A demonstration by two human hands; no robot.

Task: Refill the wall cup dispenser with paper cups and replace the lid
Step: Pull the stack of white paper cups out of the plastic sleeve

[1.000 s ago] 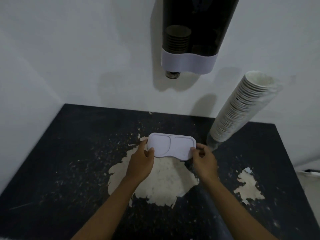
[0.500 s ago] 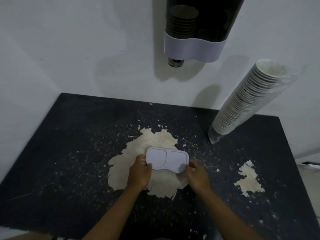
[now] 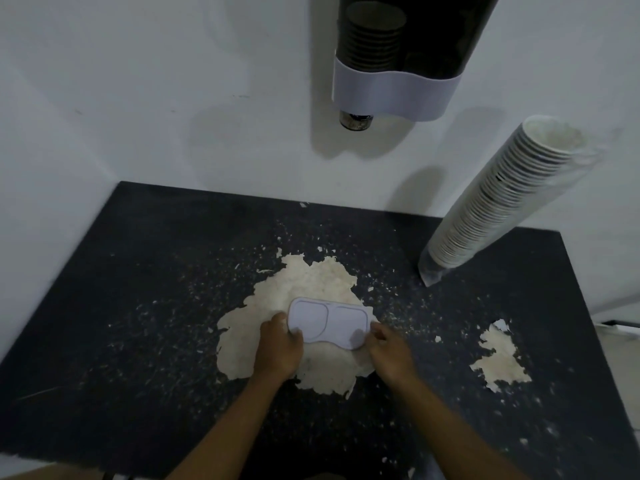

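Lid now lower, near the table — both hands' fingers still gripping its ends

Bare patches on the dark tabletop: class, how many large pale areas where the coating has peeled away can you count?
2. The larger patch lies mid-table, under the white lid held by both hands. The smaller patch lies toward the right edge. Scattered flecks are not counted.

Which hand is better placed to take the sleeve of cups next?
Probably the right hand: the cup sleeve leans against the wall on its side, while the left hand is farther away.
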